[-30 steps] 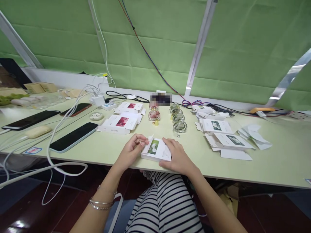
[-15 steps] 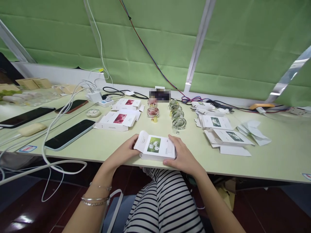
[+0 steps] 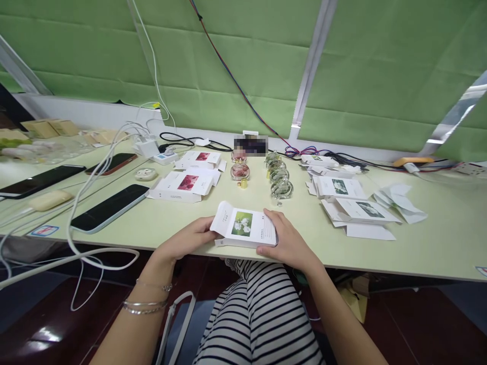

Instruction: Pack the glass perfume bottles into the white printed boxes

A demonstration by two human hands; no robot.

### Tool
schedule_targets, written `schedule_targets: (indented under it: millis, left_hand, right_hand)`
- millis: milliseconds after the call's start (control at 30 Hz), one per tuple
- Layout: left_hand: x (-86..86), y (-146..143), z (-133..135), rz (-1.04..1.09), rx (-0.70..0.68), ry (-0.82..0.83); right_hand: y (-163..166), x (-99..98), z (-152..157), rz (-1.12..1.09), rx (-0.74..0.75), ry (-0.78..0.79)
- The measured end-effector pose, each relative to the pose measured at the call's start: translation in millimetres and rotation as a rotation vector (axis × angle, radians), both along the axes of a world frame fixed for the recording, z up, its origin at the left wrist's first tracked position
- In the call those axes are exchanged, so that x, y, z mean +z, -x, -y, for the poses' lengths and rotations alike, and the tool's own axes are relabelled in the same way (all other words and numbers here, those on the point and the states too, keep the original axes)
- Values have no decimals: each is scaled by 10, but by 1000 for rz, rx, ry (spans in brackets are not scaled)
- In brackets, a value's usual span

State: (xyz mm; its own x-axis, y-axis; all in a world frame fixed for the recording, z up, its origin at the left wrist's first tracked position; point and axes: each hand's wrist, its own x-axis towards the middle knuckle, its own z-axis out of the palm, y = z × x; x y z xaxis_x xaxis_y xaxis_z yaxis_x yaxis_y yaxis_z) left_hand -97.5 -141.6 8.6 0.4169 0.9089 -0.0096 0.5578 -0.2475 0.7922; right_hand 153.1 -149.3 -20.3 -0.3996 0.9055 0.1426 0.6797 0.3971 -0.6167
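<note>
A white paper box (image 3: 253, 225) with a green-and-white flower picture lies near the table's front edge. Its left end flap (image 3: 225, 218) stands raised. My right hand (image 3: 287, 241) grips the right end, thumb along the near side and fingers over the far edge. At the open left end, my left hand (image 3: 192, 237) is closed, thumb and fingers at the flap, with the fingertips partly hidden behind it. Beyond the box stand several clear round glass bottles (image 3: 281, 188) in a row and two pink bottles (image 3: 239, 171), with a small gold cap (image 3: 243, 184) nearby.
White boxes with pink pictures (image 3: 182, 185) lie left, others with flower pictures (image 3: 367, 210) right, beside a folded paper sheet (image 3: 403, 203). Phones (image 3: 110, 208), white cables (image 3: 72, 223) and an earbud case (image 3: 146, 174) occupy the left side. Dark cables (image 3: 338, 162) run along the back.
My left hand has drawn slightly left at the box's open end, and the flap stands a little higher. My right hand keeps its grip. The camera view has shifted slightly.
</note>
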Motion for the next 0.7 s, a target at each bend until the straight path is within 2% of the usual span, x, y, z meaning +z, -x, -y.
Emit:
schedule_targets:
  millis: [267,533,700]
  left_hand:
    - [-123,-146,-7,-64,191,-117]
    - [-199,-55,-70,-93,208,-166]
    - [-243,-61,-135,-111,426,-239]
  right_hand:
    - [-21,33,23,31,13,-33]
    - [-561,87,192,127,-113,27]
    - [-778,66,237,200,-200,20]
